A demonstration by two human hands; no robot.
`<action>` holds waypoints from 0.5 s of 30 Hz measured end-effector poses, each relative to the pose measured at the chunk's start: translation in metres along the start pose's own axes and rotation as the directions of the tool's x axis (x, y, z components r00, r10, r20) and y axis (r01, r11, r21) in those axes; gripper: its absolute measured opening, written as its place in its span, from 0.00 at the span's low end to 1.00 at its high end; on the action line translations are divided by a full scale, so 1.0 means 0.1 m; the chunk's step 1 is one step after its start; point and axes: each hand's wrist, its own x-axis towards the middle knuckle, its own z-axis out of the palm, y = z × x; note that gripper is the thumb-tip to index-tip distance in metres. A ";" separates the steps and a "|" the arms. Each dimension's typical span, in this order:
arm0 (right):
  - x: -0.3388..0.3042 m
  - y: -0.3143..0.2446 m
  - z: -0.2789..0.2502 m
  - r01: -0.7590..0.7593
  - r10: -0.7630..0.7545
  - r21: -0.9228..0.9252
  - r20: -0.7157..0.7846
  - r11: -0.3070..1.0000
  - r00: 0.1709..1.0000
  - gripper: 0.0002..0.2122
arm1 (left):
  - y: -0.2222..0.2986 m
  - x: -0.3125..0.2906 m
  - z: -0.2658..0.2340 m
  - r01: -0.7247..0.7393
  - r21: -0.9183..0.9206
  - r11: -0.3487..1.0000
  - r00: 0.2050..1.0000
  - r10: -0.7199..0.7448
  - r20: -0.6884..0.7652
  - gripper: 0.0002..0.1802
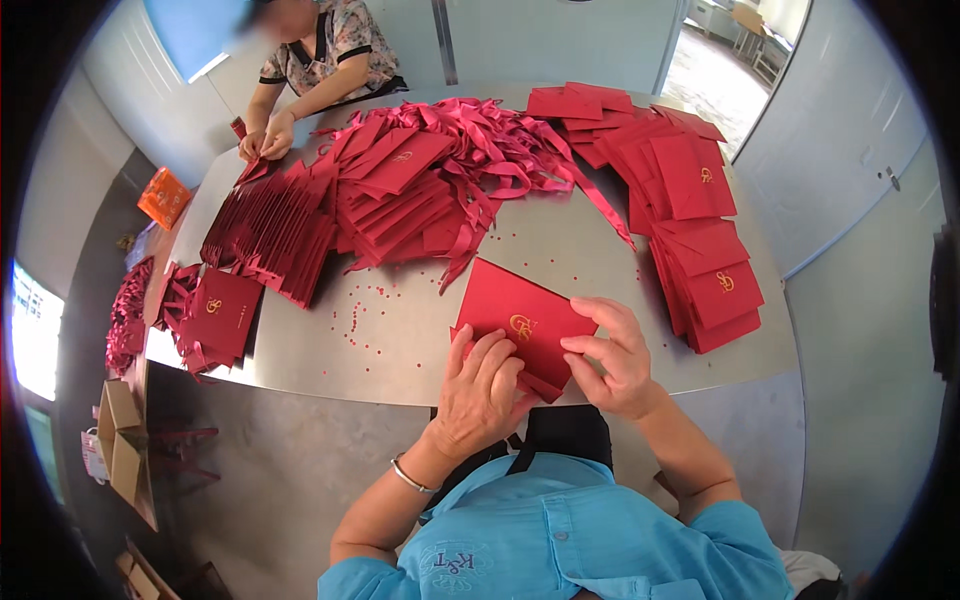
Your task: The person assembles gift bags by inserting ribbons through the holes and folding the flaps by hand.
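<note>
A flat red paper gift bag (pixel 520 315) with a gold emblem is held tilted over the table's near edge. My left hand (pixel 478 385) lies across its lower left part, fingers over the front and thumb toward the lower edge. With thumb and fingers, my right hand (pixel 612 358) grips the bag's right edge. Beyond the hands is a heap of pink-red ribbons (pixel 500 150). Stacks of similar red bags lie to the right (pixel 705 280) and at the middle left (pixel 400 205).
The metal table (pixel 560 235) carries small red paper dots (pixel 365 325). Finished-looking bags with ribbon handles (pixel 220 315) sit at its left edge. Across the table, a co-worker's hands (pixel 268 138) handle a red piece. An open cardboard box (pixel 122 440) stands at left.
</note>
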 end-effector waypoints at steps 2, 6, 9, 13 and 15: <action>0.03 0.00 0.08 -0.074 0.077 0.059 -0.060 0.996 0.995 0.13 | 0.03 0.03 0.04 0.022 0.029 0.999 1.000 -0.022 0.002 0.32; 0.15 0.06 0.08 -0.226 0.254 0.293 -0.059 0.929 0.965 0.12 | 0.09 0.04 0.10 0.085 0.095 0.992 0.996 -0.083 -0.019 0.31; 0.23 0.14 0.04 -0.211 0.226 0.328 -0.008 0.921 0.974 0.12 | 0.10 0.05 0.11 0.103 0.122 0.987 0.995 -0.100 -0.031 0.30; 0.24 0.17 0.06 -0.189 0.199 0.362 0.010 0.913 0.980 0.13 | 0.06 0.08 -0.02 0.117 -0.006 0.993 0.991 -0.117 -0.060 0.29; 0.24 0.17 0.10 -0.148 0.154 0.342 0.010 0.928 0.988 0.12 | -0.05 0.14 -0.11 0.088 0.059 0.994 0.991 -0.082 -0.104 0.26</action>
